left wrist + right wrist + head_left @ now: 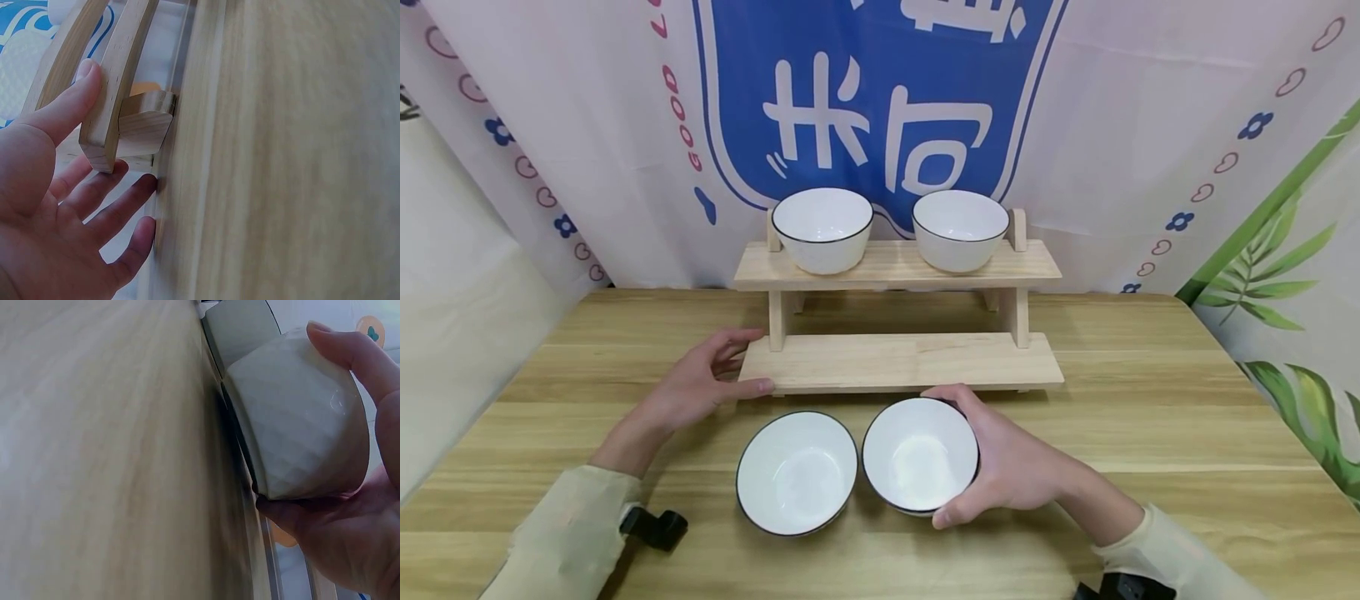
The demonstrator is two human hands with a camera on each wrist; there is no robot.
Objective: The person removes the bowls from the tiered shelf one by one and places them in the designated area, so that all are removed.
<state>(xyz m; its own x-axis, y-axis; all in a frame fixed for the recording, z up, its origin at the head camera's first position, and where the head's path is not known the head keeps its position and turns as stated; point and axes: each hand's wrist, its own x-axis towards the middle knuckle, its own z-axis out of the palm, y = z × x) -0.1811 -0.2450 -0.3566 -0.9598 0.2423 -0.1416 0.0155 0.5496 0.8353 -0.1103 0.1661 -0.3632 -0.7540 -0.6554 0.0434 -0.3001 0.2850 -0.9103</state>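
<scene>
My right hand (1011, 462) grips the right side of a white bowl (920, 454) with a dark rim, thumb toward the front and fingers at the back. In the right wrist view the bowl's faceted outer wall (300, 412) shows between thumb and fingers. Just left of it another such bowl (796, 473) sits on the table. My left hand (700, 379) holds the left end of the lower board of a two-tier wooden stand (895, 362). The left wrist view has the thumb on one side of that board (112, 94), with fingers around its end.
On the stand's upper board (891, 262) are two more white bowls, a left one (822, 229) and a right one (960, 231). A printed curtain (1120, 108) hangs behind the wooden table (1150, 400). Black wrist cameras are strapped over both sleeves.
</scene>
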